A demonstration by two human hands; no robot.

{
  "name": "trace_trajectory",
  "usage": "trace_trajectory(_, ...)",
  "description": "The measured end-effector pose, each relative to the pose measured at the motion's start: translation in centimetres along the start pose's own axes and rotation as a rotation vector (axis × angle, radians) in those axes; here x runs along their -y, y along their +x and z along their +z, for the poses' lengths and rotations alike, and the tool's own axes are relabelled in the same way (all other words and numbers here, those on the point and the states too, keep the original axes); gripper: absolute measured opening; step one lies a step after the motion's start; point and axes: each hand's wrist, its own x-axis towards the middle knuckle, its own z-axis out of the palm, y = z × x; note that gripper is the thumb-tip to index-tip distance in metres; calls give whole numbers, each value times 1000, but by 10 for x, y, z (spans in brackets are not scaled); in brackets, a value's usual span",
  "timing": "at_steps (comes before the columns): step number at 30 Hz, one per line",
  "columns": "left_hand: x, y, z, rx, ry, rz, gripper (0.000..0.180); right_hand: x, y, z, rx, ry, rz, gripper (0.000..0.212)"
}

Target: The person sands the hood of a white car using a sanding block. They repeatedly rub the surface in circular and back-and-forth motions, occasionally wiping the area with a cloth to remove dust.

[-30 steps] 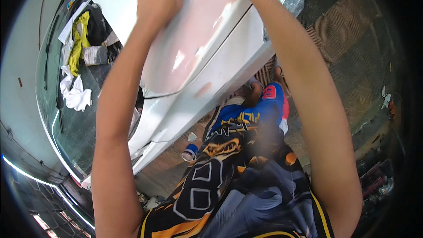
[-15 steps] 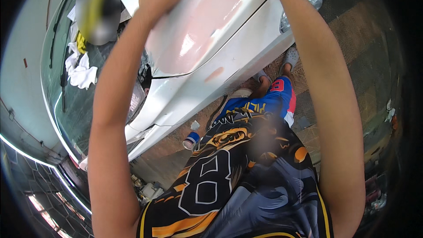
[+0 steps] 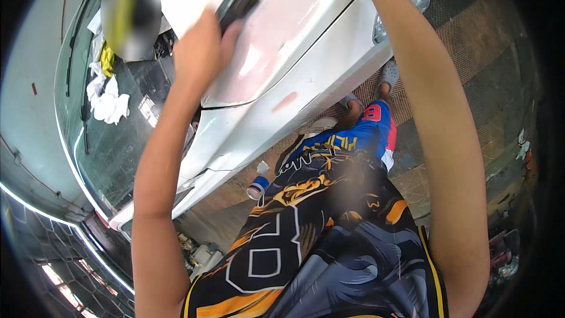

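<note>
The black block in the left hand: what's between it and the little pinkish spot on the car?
The head view shows a pale-pink patch, then white paint crossed by a dark seam, before the pinkish spot.

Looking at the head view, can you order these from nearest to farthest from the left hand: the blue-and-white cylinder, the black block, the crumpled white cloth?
1. Black block: held in the left hand.
2. Crumpled white cloth: off to the left.
3. Blue-and-white cylinder: lower down, on the floor.
</note>
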Motion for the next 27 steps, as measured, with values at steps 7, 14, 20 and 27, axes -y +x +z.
trace_trajectory(7,-23,63,-4,-51,16,33,54,31,0,-16,112,9,52,64)
trace_trajectory(14,16,-29,-6,90,-36,-35,55,26,0,-14,102,-4,66,64)
trace_trajectory(20,-29,66,-4,-64,-8,96,55,17,3,-14,92,-74,10,63)
trace_trajectory(27,13,-19,-1,83,-49,-1,56,21,3,-17,133,-51,78,62)
